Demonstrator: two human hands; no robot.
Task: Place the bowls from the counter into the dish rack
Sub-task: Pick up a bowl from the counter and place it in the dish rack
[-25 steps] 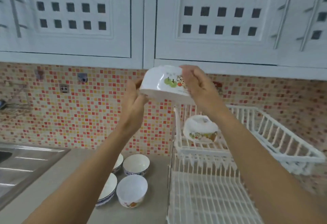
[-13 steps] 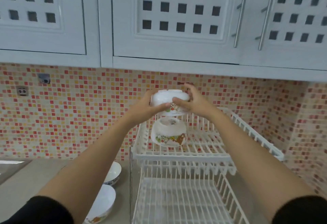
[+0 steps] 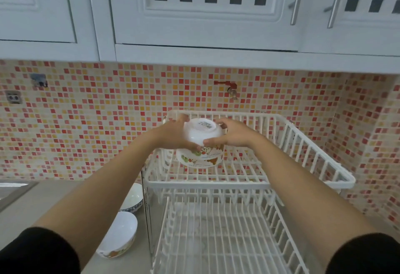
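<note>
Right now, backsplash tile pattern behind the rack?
Mosaic backsplash: small cream squares mixed with red, pink and orange-yellow ones. Head view shows it.

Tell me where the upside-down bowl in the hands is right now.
Head view, centre: the upside-down bowl sits over another inverted bowl on the dish rack's upper tier, left hand and right hand gripping it.

Glossy glazed bowl [image 3: 202, 131]; white coated-wire dish rack [image 3: 249, 183] (smooth); matt counter [image 3: 43, 204].

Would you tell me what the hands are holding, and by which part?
Both hands, left and right, hold an upturned white bowl by opposite sides.
</note>
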